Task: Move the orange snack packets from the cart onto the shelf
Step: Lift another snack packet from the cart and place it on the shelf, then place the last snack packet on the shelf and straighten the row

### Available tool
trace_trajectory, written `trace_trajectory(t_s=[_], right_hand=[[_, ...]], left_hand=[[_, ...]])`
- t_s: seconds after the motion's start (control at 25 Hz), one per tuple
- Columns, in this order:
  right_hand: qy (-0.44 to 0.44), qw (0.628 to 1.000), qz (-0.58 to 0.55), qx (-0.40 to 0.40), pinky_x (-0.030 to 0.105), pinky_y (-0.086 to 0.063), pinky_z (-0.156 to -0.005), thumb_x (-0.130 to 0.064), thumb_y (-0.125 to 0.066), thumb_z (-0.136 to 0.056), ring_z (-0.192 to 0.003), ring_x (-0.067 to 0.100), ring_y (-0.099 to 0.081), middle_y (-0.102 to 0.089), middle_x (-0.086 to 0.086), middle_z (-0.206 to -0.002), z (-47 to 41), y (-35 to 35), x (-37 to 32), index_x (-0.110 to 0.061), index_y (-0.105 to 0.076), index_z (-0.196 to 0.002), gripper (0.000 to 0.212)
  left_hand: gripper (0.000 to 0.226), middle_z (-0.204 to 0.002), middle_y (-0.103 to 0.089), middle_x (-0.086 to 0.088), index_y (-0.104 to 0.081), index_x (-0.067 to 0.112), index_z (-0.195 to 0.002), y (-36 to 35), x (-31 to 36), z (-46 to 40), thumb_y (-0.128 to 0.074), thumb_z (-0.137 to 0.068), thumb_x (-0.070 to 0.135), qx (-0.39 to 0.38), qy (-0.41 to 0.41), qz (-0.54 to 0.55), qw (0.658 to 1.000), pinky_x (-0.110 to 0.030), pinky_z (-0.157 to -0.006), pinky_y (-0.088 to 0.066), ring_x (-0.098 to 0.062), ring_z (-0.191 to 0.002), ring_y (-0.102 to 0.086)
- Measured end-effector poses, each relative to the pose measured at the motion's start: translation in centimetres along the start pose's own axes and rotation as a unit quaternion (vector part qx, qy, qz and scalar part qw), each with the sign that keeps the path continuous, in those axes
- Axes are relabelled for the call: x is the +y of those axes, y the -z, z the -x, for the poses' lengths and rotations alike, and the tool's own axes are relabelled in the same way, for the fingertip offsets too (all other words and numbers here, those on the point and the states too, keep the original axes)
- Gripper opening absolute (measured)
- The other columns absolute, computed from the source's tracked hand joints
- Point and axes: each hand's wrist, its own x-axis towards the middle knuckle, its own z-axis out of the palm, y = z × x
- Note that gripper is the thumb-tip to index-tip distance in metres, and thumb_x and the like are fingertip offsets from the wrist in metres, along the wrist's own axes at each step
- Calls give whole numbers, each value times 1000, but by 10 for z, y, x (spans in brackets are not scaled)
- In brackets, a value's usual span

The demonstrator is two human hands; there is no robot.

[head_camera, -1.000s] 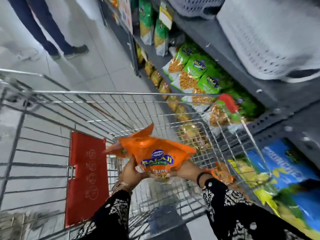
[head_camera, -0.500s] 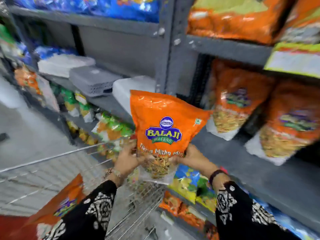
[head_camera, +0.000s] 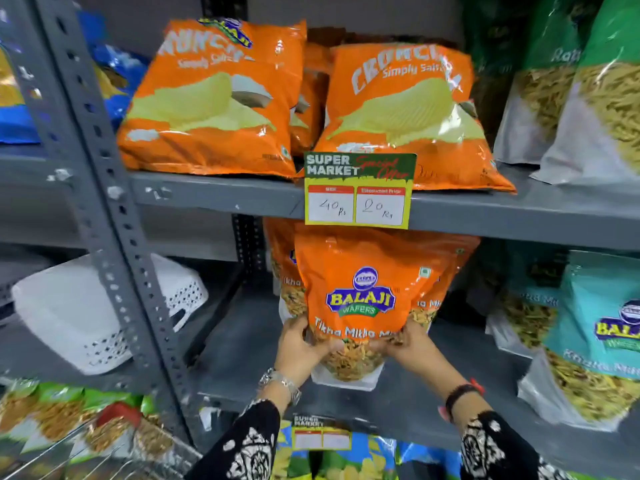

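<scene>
I hold an orange Balaji snack packet (head_camera: 360, 292) upright with both hands over the grey middle shelf (head_camera: 242, 344). My left hand (head_camera: 300, 351) grips its lower left edge and my right hand (head_camera: 412, 344) grips its lower right edge. Its white bottom rests on or just above the shelf board. Right behind it stand matching orange packets (head_camera: 282, 258), mostly hidden. Only a wire corner of the cart (head_camera: 104, 459) shows at the bottom left.
Orange crisp bags (head_camera: 214, 98) lie on the shelf above, with a price tag (head_camera: 358, 192) hanging over my packet. Teal packets (head_camera: 595, 327) stand to the right. A white basket (head_camera: 86, 313) sits left of the grey upright post (head_camera: 114, 244).
I lifted the packet out of the cart, turned toward the shelves, and carried it up and forward to the middle shelf in front of the matching packets.
</scene>
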Motion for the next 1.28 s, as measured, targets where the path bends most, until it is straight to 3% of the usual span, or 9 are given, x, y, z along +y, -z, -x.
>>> trace_trajectory(t_s=[0.12,0.28,0.36,0.52,0.64,0.76,0.92,1.08,1.28], right_hand=[[-45,999,10,5,36,-39,-98,-9,-71,-74,-113,19,-48,-55,1,-115,-16,0,27,-15,-40,-123,58],[-53,998,-21,21,32,-37,-97,-16,-68,-77,-112,14,-45,-52,-14,-110,-24,-3,45,-32,-33,-118,56],[-49,997,-36,39,32,-36,-98,-16,-69,-76,-114,15,-45,-52,-10,-114,-22,-5,49,-29,-32,-123,60],[-20,983,-57,175,36,-35,-102,-16,-70,-74,-122,15,-40,-42,-4,-130,1,-26,53,-20,-25,-135,76],[10,968,-45,246,41,-36,-104,-10,-68,-77,-123,22,-43,-44,6,-134,40,-67,51,-16,-33,-132,65],[90,985,26,144,41,-39,-101,-3,-63,-79,-118,25,-48,-50,11,-126,66,-119,47,-13,-44,-122,48],[120,986,99,-68,30,-28,-106,-3,-64,-78,-124,28,-45,-50,18,-130,78,-213,26,-2,-48,-121,46],[135,924,159,-320,23,-31,-99,-13,-64,-80,-126,26,-43,-41,12,-139,100,-331,18,-10,-40,-129,54],[114,833,221,-494,26,-18,-108,-17,-61,-83,-139,20,-18,-20,8,-152,131,-458,40,-15,-27,-137,64]], left_hand=[[71,-110,-46,-4,-51,18,-116,-17,-19,-13,-82,-54,36,-30,23,-10,999,-36,-100,-40,-26,-115,-46],[121,-120,-45,-1,-42,18,-125,-23,-23,-20,-58,-25,84,-44,13,-2,999,-39,-104,-37,-19,-116,-43],[118,-119,-43,2,-38,19,-127,-23,-24,-20,-66,-28,77,-45,12,-5,999,-38,-104,-37,-17,-117,-42],[81,-134,-41,-11,-35,15,-131,-19,-33,-8,-79,-63,23,-11,2,-6,1000,-43,-104,-38,-26,-125,-39],[70,-133,-43,-10,-39,15,-130,8,-47,28,-74,-69,15,43,1,-15,999,-42,-104,-38,-24,-126,-40],[65,-130,-46,-14,-44,11,-126,53,-80,85,-74,-69,15,109,19,-67,992,-27,-99,-34,-26,-121,-45],[59,-128,-49,-18,-47,10,-124,144,-135,181,-73,-71,15,172,125,-127,969,-39,-94,-41,-32,-117,-48],[53,-122,-55,-21,-53,4,-117,220,-199,293,-74,-68,9,263,256,-164,916,-36,-95,-37,-33,-117,-49],[71,-135,-44,-21,-41,5,-127,267,-268,379,-74,-69,28,279,435,-150,842,-37,-103,-33,-31,-125,-39]])
